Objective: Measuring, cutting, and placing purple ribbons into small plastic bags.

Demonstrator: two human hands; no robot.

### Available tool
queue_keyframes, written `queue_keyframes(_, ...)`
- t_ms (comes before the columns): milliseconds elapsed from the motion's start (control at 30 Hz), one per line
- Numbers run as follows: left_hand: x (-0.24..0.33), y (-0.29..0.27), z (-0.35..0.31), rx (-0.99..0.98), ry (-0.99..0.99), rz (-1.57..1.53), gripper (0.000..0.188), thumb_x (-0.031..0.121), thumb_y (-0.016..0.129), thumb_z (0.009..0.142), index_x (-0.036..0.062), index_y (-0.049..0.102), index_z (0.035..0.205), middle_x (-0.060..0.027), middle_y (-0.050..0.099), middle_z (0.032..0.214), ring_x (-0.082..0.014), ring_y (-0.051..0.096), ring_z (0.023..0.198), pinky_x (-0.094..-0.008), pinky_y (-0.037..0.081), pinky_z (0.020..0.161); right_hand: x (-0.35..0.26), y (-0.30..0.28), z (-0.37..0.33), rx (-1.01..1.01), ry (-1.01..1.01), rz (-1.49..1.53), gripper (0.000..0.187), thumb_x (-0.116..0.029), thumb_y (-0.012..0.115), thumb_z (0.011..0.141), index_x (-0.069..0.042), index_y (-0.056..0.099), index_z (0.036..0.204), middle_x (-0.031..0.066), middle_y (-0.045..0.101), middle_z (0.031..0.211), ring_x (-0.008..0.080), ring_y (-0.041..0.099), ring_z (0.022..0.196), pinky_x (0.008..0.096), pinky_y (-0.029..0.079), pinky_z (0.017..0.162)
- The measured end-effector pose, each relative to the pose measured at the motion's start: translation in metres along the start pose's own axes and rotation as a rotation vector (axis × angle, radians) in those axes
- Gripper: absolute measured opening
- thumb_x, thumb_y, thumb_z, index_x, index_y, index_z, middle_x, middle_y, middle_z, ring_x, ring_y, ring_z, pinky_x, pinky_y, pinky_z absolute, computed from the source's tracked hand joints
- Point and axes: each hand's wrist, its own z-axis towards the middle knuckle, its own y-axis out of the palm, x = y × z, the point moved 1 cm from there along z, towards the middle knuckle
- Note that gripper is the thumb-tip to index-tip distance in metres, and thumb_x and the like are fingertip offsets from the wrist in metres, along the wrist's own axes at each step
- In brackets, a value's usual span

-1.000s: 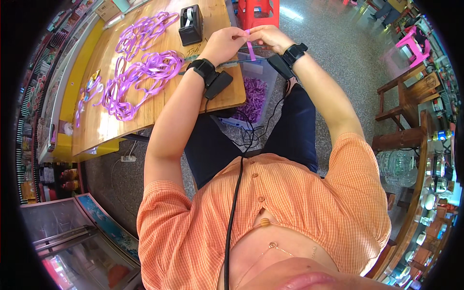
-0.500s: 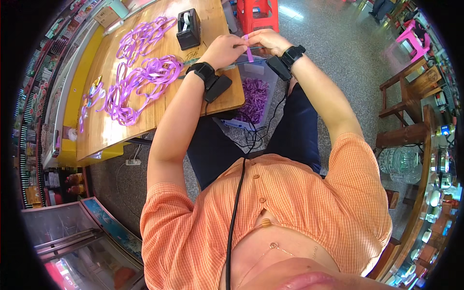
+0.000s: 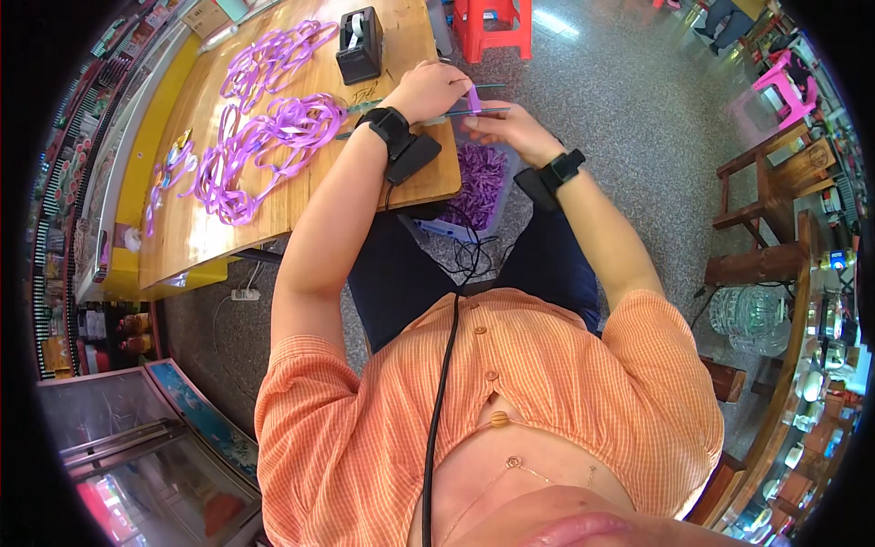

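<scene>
My left hand [image 3: 432,92] reaches past the table's right edge, thumb and finger pinched on a short purple ribbon [image 3: 475,99]. The ribbon lies across two thin rods that stick out from the table edge, a teal rod [image 3: 493,87] and a darker rod [image 3: 492,110]. My right hand [image 3: 518,130] is at the darker rod, fingers stretched left and apart, close to the ribbon's lower end. Whether its fingertips touch the ribbon is hard to see. Below the hands, a clear plastic bin [image 3: 502,202] holds many purple ribbon pieces [image 3: 480,179].
Tangled purple ribbon [image 3: 301,128] and a black tape dispenser [image 3: 359,46] lie on the wooden table [image 3: 273,232]. A red stool [image 3: 495,32] stands beyond. Black cables [image 3: 471,251] hang near my knees. Wooden chair [image 3: 761,191] and large clear bottle [image 3: 749,319] are at right.
My right hand has come down and away from my left hand, from the ribbon's top to beside the lower rod. My left hand keeps its pinch, and the whole view has shifted slightly.
</scene>
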Motion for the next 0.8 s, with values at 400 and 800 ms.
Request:
queue_keyframes(400,0.056,-0.040,-0.013,0.079,-0.221,-0.121,0.028,0.025,0.060,0.092,-0.0003,0.069,0.100,-0.0145,0.068,0.079,-0.0264,0.067,0.073,-0.0367,0.052,0.068,-0.012,0.025,-0.027,0.222,0.093,0.128,0.023,-0.026,0.072,0.090,-0.003,0.072,0.093,0.0038,0.070,0.079,0.0071,0.061,0.062,0.0211,0.049,0.057)
queue_keyframes(800,0.066,-0.039,-0.028,-0.412,-0.727,-0.917,0.026,0.031,0.051,0.100,0.0055,0.058,0.094,-0.0024,0.057,0.067,-0.0087,0.049,0.046,-0.0238,0.034,0.039,-0.023,0.033,-0.034,0.291,0.086,0.167,0.024,-0.025,0.070,0.091,-0.002,0.069,0.092,0.0073,0.069,0.080,0.0101,0.062,0.063,0.0240,0.052,0.057)
